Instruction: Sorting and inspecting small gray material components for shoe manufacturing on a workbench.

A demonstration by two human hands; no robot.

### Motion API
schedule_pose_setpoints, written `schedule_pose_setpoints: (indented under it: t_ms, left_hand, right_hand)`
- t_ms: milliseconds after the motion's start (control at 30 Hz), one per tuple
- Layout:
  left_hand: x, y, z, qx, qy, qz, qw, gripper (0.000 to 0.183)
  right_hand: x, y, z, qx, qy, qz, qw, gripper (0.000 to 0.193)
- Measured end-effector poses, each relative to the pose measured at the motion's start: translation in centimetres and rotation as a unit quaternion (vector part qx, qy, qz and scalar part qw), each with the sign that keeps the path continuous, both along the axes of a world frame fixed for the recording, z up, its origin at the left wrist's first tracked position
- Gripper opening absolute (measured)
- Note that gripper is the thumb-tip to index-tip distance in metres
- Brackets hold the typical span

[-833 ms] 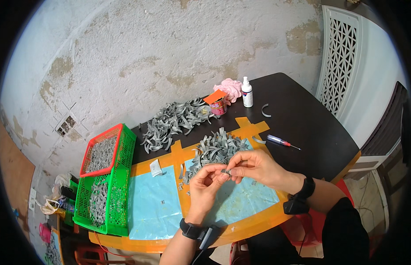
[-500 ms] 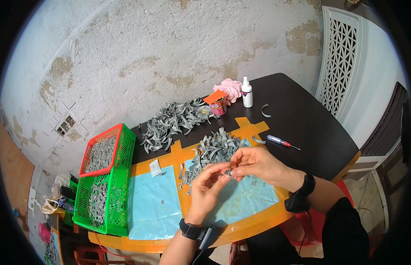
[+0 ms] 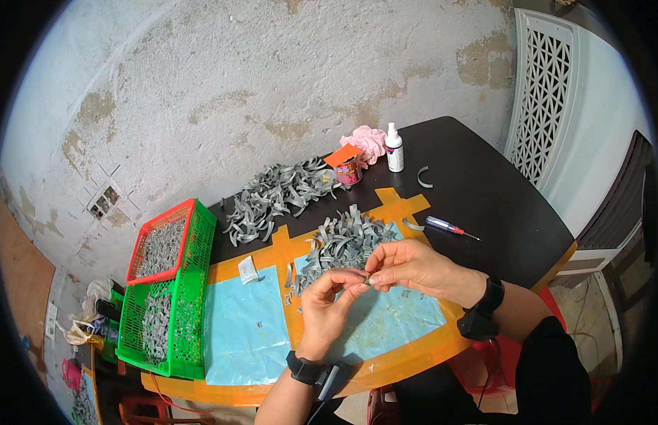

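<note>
Fingertips of the left hand (image 3: 327, 306) and right hand (image 3: 419, 269) cover most of a small grey piece (image 3: 368, 280), its shape too small to tell; the near edge of the front pile of grey strips (image 3: 343, 244) is partly hidden behind the hands; an orange card (image 3: 342, 155) covers the mouth of the tin (image 3: 348, 172), concealing any contents; print on the white spray bottle (image 3: 395, 152) is too fine to read; a red-rimmed basket (image 3: 179, 265) hides part of the green basket (image 3: 187, 333); the left forearm (image 3: 281, 397) and dark sleeve (image 3: 555, 365) are cut off by the lower edge.
</note>
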State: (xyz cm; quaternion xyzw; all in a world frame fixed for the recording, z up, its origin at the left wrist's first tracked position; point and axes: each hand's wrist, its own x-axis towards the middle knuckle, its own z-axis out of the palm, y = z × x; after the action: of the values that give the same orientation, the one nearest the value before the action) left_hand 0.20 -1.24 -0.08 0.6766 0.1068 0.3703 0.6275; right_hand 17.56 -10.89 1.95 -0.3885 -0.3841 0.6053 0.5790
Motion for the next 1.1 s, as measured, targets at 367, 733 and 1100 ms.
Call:
schedule_pose_setpoints:
  t_ms: [367,733,1100]
  left_hand:
    - [0.0,0.2,0.0,0.039,-0.006,-0.008,0.999,0.013]
    - [-0.5,-0.2,0.6,0.085,-0.005,0.018,0.996,0.013]
    - [-0.5,-0.5,0.8,0.064,-0.040,0.022,0.997,0.014]
  right_hand:
    - [-0.1,0.0,0.0,0.000,0.024,-0.002,1.000,0.022]
    - [-1.2,-0.4,0.0,0.070,-0.049,-0.041,0.996,0.018]
    - [-2.4,-0.7,-0.3,0.089,0.008,-0.072,0.993,0.013]
